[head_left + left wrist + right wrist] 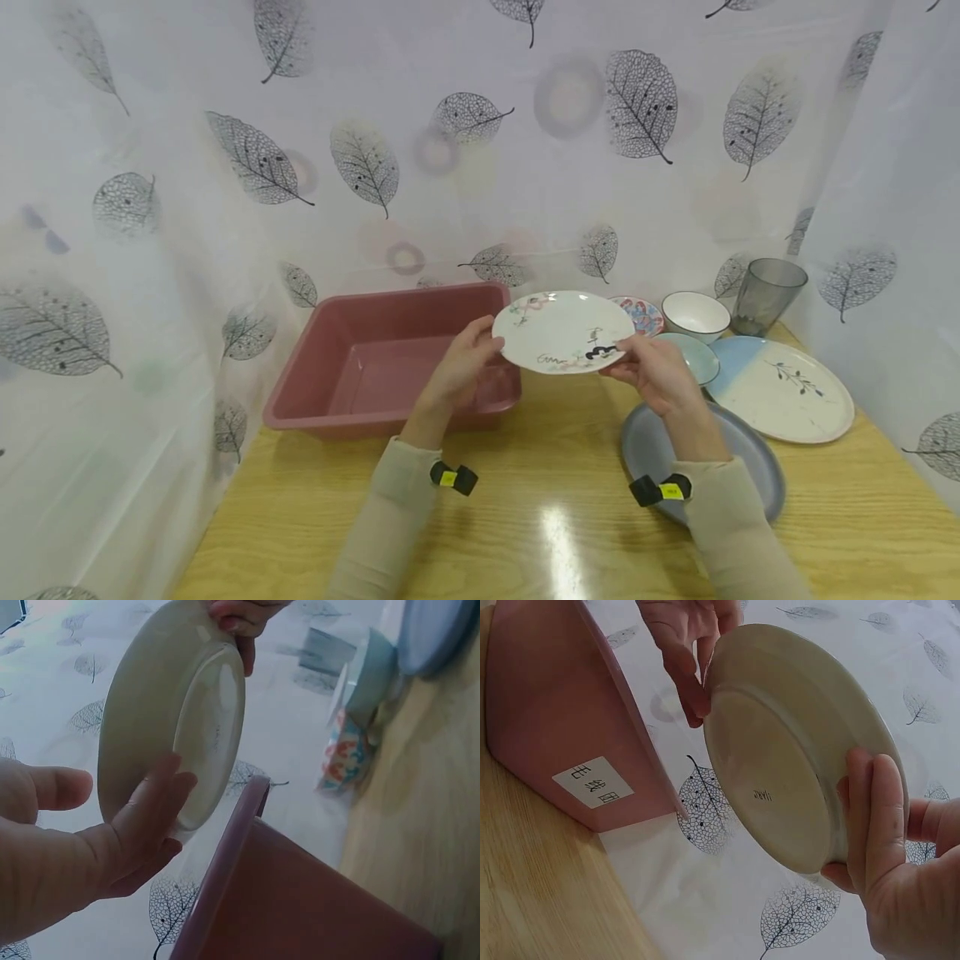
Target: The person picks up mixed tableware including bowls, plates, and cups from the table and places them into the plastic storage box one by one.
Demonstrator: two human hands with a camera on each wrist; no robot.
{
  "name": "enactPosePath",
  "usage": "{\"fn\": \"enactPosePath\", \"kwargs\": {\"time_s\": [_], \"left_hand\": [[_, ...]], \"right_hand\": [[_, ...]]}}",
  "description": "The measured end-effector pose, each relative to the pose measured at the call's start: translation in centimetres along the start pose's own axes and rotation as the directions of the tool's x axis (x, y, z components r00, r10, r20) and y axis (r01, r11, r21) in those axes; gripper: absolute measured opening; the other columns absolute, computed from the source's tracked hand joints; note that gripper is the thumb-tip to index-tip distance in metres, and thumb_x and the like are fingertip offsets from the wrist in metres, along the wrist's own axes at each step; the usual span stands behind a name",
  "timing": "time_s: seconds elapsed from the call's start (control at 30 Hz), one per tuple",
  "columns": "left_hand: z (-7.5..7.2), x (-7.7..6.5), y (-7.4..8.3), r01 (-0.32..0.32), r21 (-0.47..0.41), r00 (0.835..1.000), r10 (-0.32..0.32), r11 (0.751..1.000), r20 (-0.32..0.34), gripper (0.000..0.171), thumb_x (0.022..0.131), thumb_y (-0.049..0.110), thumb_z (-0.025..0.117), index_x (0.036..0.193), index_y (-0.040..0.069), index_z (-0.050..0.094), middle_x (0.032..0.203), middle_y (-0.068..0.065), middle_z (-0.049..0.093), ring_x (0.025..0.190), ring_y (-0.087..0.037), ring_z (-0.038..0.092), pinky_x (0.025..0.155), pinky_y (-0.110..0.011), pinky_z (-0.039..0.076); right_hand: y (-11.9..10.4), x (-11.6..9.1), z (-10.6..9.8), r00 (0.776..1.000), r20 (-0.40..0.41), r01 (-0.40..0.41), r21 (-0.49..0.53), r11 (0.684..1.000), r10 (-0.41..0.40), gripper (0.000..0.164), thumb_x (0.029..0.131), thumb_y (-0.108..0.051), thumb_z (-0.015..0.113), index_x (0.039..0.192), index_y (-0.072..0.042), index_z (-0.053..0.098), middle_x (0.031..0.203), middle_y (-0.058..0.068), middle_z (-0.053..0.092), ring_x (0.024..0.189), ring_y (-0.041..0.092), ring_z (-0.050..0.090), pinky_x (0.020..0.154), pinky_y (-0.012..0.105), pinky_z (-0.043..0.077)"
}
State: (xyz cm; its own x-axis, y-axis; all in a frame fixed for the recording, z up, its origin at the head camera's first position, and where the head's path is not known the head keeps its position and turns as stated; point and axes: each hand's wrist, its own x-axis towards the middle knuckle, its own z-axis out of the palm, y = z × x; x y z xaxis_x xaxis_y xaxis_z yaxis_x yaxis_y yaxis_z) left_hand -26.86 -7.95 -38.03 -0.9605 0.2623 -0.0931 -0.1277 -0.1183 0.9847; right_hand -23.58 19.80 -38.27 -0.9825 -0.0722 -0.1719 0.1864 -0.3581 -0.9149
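Observation:
A white plate [566, 332] with a painted floral rim and a small black design is held up above the table, between both hands. My left hand [467, 360] holds its left edge, the thumb at the rim and the fingers [154, 799] against the pale underside. At the opposite edge my right hand [660, 371] grips the plate, with fingers [885, 810] spread along its bottom and the thumb on the other side. Just left of the plate stands a dusky pink plastic basin [322, 423]; the left hand overlaps its right part in the head view.
Below the right forearm lies a grey plate [738, 442]. Farther right are a cream and blue plate [795, 400], a pale green bowl [696, 357], a white bowl [696, 312], a red-and-blue patterned dish [643, 315] and a grey tumbler [768, 296]. A leaf-print curtain [480, 192] closes off the back.

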Motion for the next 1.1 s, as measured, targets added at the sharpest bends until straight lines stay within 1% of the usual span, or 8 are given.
{"fn": "enactPosePath", "kwargs": {"time_s": [0.13,0.27,0.43,0.6,0.67,0.9,0.97,1.1], "left_hand": [[0.1,0.1,-0.3,0.001,-0.035,1.000,0.000,0.999,0.031,0.058,0.102,0.001,0.045,0.154,-0.002,0.019,0.145,-0.025,0.046,0.090,-0.018,0.065,0.081,-0.033,0.058],[0.1,0.3,-0.6,0.003,-0.057,0.999,-0.001,0.998,0.038,0.053,0.102,0.001,0.044,0.152,-0.002,0.026,0.142,-0.024,0.048,0.092,-0.019,0.066,0.085,-0.038,0.058],[0.3,0.3,-0.6,0.025,-0.080,1.000,-0.025,0.997,0.002,0.053,0.101,-0.002,0.045,0.151,-0.001,0.027,0.141,-0.024,0.048,0.092,-0.021,0.067,0.085,-0.039,0.058],[0.5,0.4,-0.8,0.044,-0.094,0.999,-0.047,0.995,-0.026,0.055,0.098,-0.007,0.044,0.150,-0.002,0.028,0.140,-0.025,0.046,0.088,-0.020,0.067,0.079,-0.036,0.060],[0.4,0.4,-0.9,0.046,-0.104,0.998,-0.050,0.993,-0.042,0.057,0.097,-0.010,0.044,0.151,-0.003,0.027,0.141,-0.026,0.045,0.085,-0.019,0.066,0.075,-0.034,0.060],[0.2,0.4,-1.2,0.036,-0.179,0.993,-0.055,0.983,-0.104,0.065,0.091,-0.016,0.041,0.152,-0.005,0.022,0.142,-0.029,0.040,0.083,-0.020,0.066,0.072,-0.035,0.061],[0.1,0.3,-1.3,0.034,-0.196,0.991,-0.059,0.980,-0.122,0.065,0.091,-0.017,0.041,0.152,-0.005,0.023,0.142,-0.029,0.040,0.084,-0.020,0.065,0.071,-0.035,0.061],[-0.1,0.0,-1.3,0.019,-0.215,0.987,-0.053,0.976,-0.154,0.065,0.090,-0.017,0.042,0.152,-0.005,0.024,0.139,-0.030,0.043,0.082,-0.020,0.066,0.068,-0.034,0.061]], "right_hand": [[0.2,0.0,0.1,1.000,0.001,0.003,0.003,1.000,-0.003,0.026,0.098,0.001,0.044,0.085,-0.003,0.067,0.071,0.007,0.071,0.065,0.015,0.072,0.061,0.018,0.057],[0.4,0.1,0.1,1.000,0.000,0.008,0.002,1.000,-0.008,0.026,0.098,0.000,0.045,0.085,-0.003,0.067,0.071,0.007,0.071,0.065,0.015,0.072,0.062,0.019,0.057],[0.5,0.2,0.1,1.000,-0.001,0.013,-0.004,1.000,-0.013,0.023,0.098,0.001,0.044,0.088,-0.001,0.066,0.073,0.006,0.071,0.066,0.014,0.072,0.064,0.019,0.058],[0.7,0.5,0.1,1.000,-0.004,0.022,-0.054,0.998,-0.022,0.017,0.097,0.000,0.045,0.105,0.008,0.058,0.075,0.004,0.072,0.067,0.014,0.072,0.065,0.021,0.058],[0.9,0.7,0.1,1.000,-0.002,0.017,-0.072,0.997,-0.017,0.018,0.097,-0.001,0.045,0.108,0.008,0.057,0.075,0.004,0.073,0.068,0.013,0.072,0.065,0.021,0.058],[1.3,1.4,0.5,0.999,0.033,0.034,-0.115,0.993,-0.030,0.021,0.097,-0.005,0.046,0.089,-0.004,0.066,0.069,0.004,0.071,0.064,0.014,0.071,0.061,0.022,0.058],[1.5,1.6,0.6,0.998,0.047,0.036,-0.144,0.989,-0.030,0.019,0.098,-0.006,0.046,0.091,-0.003,0.064,0.069,0.003,0.071,0.064,0.013,0.071,0.061,0.023,0.058],[1.8,1.9,0.7,0.998,0.055,0.025,-0.206,0.978,-0.014,0.018,0.099,-0.009,0.047,0.103,0.002,0.060,0.071,0.002,0.071,0.065,0.012,0.071,0.062,0.024,0.059]]}}
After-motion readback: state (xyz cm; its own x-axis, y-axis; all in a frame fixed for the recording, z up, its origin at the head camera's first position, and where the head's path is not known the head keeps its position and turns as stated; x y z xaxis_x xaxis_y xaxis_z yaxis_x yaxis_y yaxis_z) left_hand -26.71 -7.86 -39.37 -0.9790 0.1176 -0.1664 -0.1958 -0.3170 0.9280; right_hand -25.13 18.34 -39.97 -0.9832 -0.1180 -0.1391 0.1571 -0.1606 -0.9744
